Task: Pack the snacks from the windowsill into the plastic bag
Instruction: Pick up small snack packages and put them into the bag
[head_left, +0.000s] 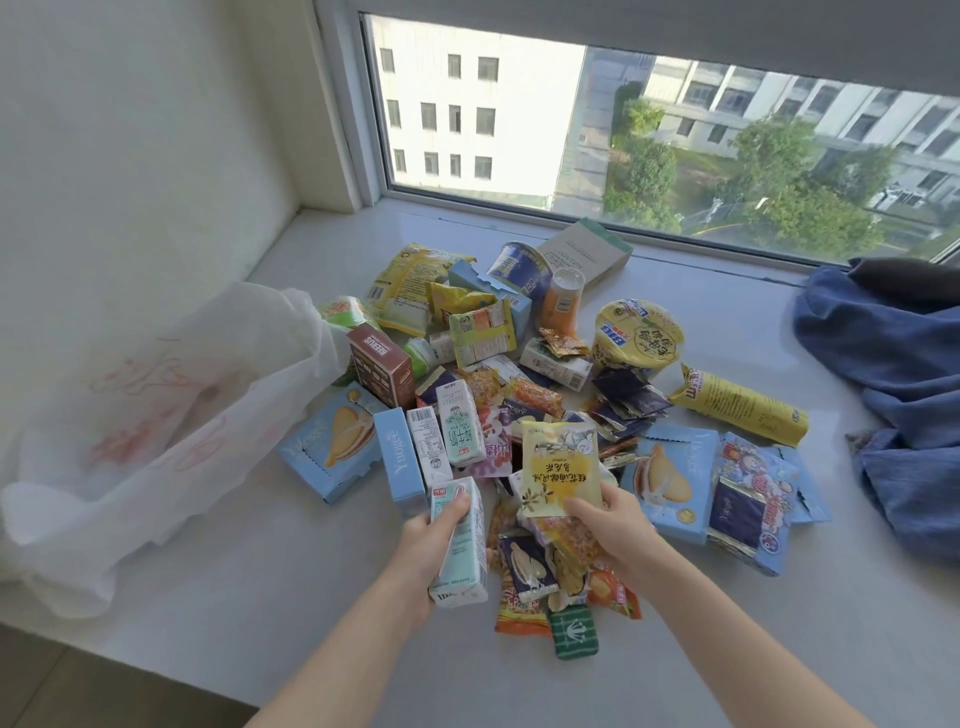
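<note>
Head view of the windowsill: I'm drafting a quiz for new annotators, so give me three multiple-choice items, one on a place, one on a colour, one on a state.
1. Where does the plastic bag lie relative to the snack pile?
A. left of it
B. right of it
C. behind it, against the window

2. What colour is the packet that the right hand holds?
A. red
B. yellow
C. green

3. What is the left hand doing?
A. resting flat on the sill
B. reaching inside the bag
C. gripping a carton

Key: 1 A, the white bag lies crumpled at the far left of the view; 2 B, the pinched packet is yellow with dark print; 3 C, its fingers curl round the pale carton.
</note>
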